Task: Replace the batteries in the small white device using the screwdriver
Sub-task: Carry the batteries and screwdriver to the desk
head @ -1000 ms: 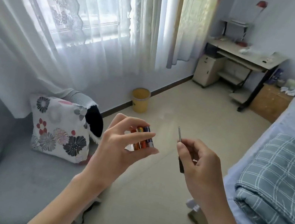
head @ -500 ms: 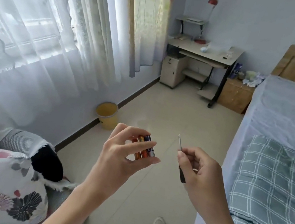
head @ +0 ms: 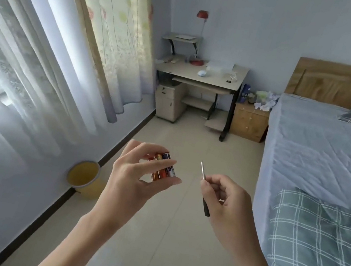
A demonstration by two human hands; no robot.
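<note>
**Batteries in one hand, screwdriver in the other**

I am seeing my left hand point(head: 133, 179) pinching three small cylindrical batteries point(head: 163, 168), two orange and one purple-and-white, between thumb and fingers; their print is too blurred to read. My right hand point(head: 226, 200) is gripping one thin black-handled metal screwdriver point(head: 204, 184), tip pointing up. Both are hovering over the beige tiled floor point(head: 165, 236).

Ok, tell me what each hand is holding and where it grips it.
The left hand pinches a cluster of batteries by their ends, fingers above and thumb below. The right hand grips the screwdriver around its dark handle, shaft pointing up.
</note>
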